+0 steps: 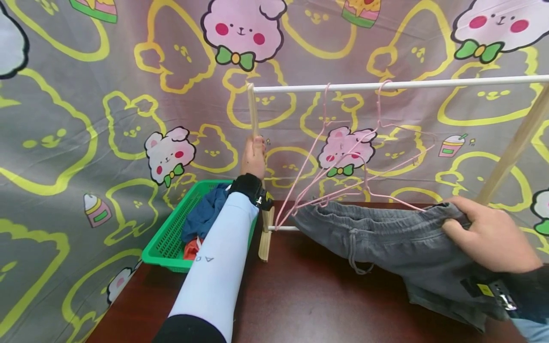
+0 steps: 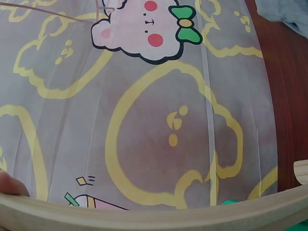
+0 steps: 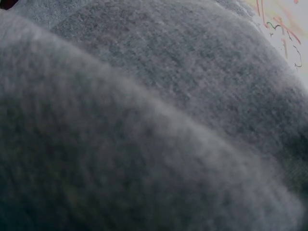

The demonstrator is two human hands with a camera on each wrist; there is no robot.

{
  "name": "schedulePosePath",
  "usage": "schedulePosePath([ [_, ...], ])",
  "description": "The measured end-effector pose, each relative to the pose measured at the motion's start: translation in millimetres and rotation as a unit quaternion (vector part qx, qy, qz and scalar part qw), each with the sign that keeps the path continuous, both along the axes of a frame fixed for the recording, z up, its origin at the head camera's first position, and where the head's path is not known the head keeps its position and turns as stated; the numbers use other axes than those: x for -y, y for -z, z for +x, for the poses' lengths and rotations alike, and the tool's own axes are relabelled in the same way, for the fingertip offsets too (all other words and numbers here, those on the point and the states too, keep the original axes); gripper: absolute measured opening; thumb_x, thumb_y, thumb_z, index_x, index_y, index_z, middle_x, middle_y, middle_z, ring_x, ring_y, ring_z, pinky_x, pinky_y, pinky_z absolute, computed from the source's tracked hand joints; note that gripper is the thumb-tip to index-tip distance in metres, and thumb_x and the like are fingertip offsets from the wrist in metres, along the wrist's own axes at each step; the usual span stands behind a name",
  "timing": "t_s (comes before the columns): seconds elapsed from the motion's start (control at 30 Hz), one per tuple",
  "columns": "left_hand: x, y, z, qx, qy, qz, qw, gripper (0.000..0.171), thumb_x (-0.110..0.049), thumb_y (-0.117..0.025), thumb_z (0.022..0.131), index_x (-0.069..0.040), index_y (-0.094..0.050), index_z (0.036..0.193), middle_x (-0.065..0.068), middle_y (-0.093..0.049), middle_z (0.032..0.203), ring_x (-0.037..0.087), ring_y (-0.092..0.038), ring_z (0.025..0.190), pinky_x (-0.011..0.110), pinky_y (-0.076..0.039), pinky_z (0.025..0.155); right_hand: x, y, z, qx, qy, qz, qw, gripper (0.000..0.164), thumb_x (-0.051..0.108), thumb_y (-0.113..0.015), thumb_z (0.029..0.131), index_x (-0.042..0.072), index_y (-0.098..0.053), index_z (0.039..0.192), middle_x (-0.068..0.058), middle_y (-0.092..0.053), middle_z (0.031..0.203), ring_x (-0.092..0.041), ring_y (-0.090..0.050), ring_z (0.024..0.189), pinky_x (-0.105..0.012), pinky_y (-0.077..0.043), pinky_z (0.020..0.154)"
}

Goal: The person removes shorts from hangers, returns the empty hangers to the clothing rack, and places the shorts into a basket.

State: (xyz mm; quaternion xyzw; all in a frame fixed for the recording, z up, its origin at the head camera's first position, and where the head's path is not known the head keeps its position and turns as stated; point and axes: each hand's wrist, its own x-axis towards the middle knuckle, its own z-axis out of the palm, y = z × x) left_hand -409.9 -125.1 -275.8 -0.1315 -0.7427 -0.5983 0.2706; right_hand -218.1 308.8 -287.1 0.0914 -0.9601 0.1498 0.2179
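Observation:
My left hand (image 1: 254,159) grips the left wooden post (image 1: 253,107) of a clothes rack, about midway up. In the left wrist view that post (image 2: 144,219) crosses the bottom, a fingertip (image 2: 12,185) beside it. At the right, my right hand (image 1: 489,233) pinches the waistband end of grey drawstring pants (image 1: 386,247). A pink hanger (image 1: 366,176) runs along the waistband, its hook below the rail. Grey fabric (image 3: 168,91) fills most of the right wrist view and hides the right fingers there.
Two pink hangers, one left (image 1: 325,102) and one right (image 1: 379,107), hang from the white rail (image 1: 291,89). A green basket (image 1: 171,228) with blue cloth (image 1: 206,212) and red cloth (image 1: 191,248) stands left on the dark table (image 1: 300,295). A patterned curtain (image 1: 128,76) hangs behind.

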Motion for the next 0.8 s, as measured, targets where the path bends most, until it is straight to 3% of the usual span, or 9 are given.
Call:
schedulePosePath([
  [0.23, -1, -2.3, -1.5, 0.006, 0.015, 0.003, 0.9999, 0.046, -0.041, -0.028, 0.111, -0.001, -0.047, 0.122, 0.002, -0.043, 0.087, 0.019, -0.043, 0.071, 0.028, -0.038, 0.065, 6, 2.9, -3.6, -0.004, -0.013, -0.029, 0.999, 0.037, 0.014, -0.063, 0.083, -0.001, -0.062, 0.116, -0.029, -0.065, 0.100, -0.033, -0.059, 0.072, -0.048, -0.045, 0.060],
  [0.4, -1, -3.0, -2.5, 0.011, 0.031, 0.004, 0.9995, 0.046, -0.037, -0.028, 0.111, 0.003, -0.046, 0.124, 0.003, -0.043, 0.087, 0.027, -0.047, 0.074, 0.027, -0.041, 0.066, 11, 5.2, -4.7, -0.020, -0.041, -0.046, 0.998, 0.028, 0.010, -0.064, 0.081, 0.009, -0.065, 0.108, -0.018, -0.067, 0.096, -0.026, -0.057, 0.072, -0.040, -0.042, 0.059],
  [0.6, 2, -3.4, -2.5, 0.007, 0.035, -0.005, 0.9993, 0.040, -0.034, -0.028, 0.112, 0.000, -0.047, 0.122, 0.003, -0.044, 0.088, 0.019, -0.048, 0.072, 0.028, -0.043, 0.069, 16, 7.6, -5.9, -0.018, -0.053, -0.057, 0.997, 0.028, 0.010, -0.063, 0.082, 0.012, -0.067, 0.110, -0.016, -0.069, 0.098, -0.026, -0.058, 0.074, -0.039, -0.042, 0.060],
  [0.8, 6, -6.5, 0.8, 0.005, 0.029, -0.028, 0.9992, 0.041, -0.033, -0.027, 0.112, 0.002, -0.047, 0.120, 0.011, -0.053, 0.089, 0.036, -0.060, 0.084, 0.040, -0.047, 0.078, 20, 10.3, -6.8, -0.012, -0.057, -0.056, 0.997, 0.027, 0.011, -0.064, 0.083, 0.011, -0.067, 0.110, -0.014, -0.070, 0.096, -0.025, -0.057, 0.074, -0.038, -0.042, 0.060],
])
